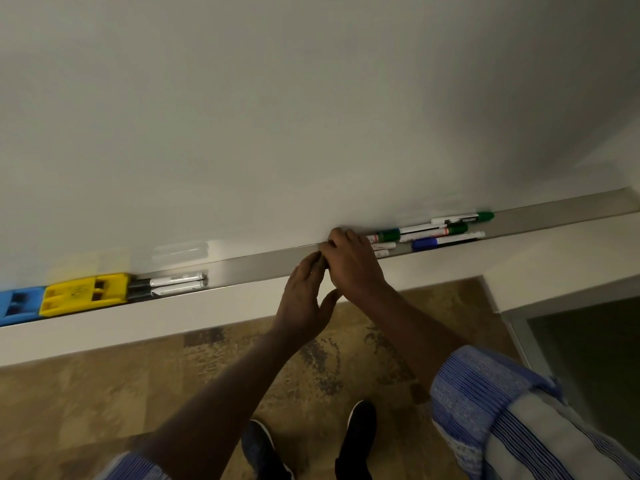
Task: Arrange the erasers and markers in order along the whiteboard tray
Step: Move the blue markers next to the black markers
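A metal whiteboard tray point(263, 265) runs from lower left to upper right. At its left end lie a blue eraser point(19, 304) and a yellow eraser point(85, 294), with two black-capped white markers point(173, 285) just right of them. Farther right sits a loose cluster of markers point(436, 232) with green, red and blue parts. My right hand point(353, 265) rests over the left end of that cluster, its fingers curled on white markers point(382, 249) there. My left hand point(304, 296) touches it from the left at the tray's edge; what it holds is hidden.
The whiteboard point(311, 116) fills the upper view. A white ledge point(138, 323) runs under the tray. Below are a mottled brown floor point(104, 393), my two shoes, and a grey-framed glass panel point(588, 358) at the right.
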A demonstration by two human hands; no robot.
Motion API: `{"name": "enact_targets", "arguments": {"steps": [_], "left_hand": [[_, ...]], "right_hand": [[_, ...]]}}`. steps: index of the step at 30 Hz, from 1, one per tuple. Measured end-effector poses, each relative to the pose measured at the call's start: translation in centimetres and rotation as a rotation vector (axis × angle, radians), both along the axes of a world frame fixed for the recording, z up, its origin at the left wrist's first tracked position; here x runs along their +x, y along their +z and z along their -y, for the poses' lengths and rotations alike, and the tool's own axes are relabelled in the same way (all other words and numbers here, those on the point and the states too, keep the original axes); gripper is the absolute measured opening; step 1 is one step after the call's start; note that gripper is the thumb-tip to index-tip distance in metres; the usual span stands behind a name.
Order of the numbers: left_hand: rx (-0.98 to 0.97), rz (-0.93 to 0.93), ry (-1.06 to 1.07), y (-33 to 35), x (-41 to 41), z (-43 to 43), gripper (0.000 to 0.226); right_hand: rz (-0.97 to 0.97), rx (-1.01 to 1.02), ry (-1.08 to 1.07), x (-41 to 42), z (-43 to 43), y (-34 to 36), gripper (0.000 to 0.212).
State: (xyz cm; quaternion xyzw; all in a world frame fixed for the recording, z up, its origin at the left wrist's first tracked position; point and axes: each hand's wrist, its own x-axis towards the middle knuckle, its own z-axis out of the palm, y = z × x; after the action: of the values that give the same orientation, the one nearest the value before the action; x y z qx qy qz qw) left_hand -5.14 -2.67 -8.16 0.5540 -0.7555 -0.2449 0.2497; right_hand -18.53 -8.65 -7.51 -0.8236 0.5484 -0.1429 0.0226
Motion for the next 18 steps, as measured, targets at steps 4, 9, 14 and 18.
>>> {"name": "enact_targets", "arguments": {"steps": [4, 9, 14, 18], "left_hand": [[0.014, -0.002, 0.062, 0.1, -0.5, -0.6, 0.068], [0.039, 0.188, 0.049, -0.6, -0.3, -0.9, 0.069], [0.059, 0.276, 0.055, -0.7, -0.5, -0.1, 0.071], [0.029, 0.26, 0.034, -0.5, -0.9, 0.7, 0.073]], "right_hand": [[0.043, -0.013, 0.05, -0.2, 0.5, 0.0, 0.006], [0.071, -0.029, 0.004, -1.5, 0.4, 0.5, 0.012], [0.022, 0.004, -0.139, -4.7, 0.2, 0.7, 0.015], [-0.014, 0.029, -0.083, -5.7, 0.4, 0.6, 0.017]]}}
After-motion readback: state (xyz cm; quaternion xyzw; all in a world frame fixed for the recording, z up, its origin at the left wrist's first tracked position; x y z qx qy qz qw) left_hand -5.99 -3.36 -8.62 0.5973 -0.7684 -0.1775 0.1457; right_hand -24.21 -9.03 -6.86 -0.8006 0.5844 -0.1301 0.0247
